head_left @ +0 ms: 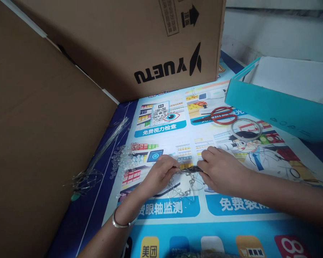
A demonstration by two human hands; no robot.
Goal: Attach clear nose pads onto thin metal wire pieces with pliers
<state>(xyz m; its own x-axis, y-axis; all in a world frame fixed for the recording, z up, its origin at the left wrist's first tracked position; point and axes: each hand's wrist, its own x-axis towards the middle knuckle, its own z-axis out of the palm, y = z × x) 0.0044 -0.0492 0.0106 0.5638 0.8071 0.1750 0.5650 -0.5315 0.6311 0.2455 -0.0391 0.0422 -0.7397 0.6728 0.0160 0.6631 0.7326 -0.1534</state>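
My left hand [160,173], with a silver bangle at the wrist, pinches the upper end of a beaded wire piece [187,191]. Clear beads and thin looping wire hang from it over the printed sheet. My right hand [222,170] is closed around a small dark tool that looks like pliers [191,169]; its handles are hidden in the palm. The tool's tapered tip points left and meets the wire at my left fingertips. Loose clear beads [125,157] lie to the left of my left hand.
A large cardboard box [150,43] walls off the left and back. Behind the hands lie red-handled scissors [223,116] and a pale ring-shaped coil [246,139]. A teal box [274,100] stands at right. A bundle of thin wires [107,139] lies at left.
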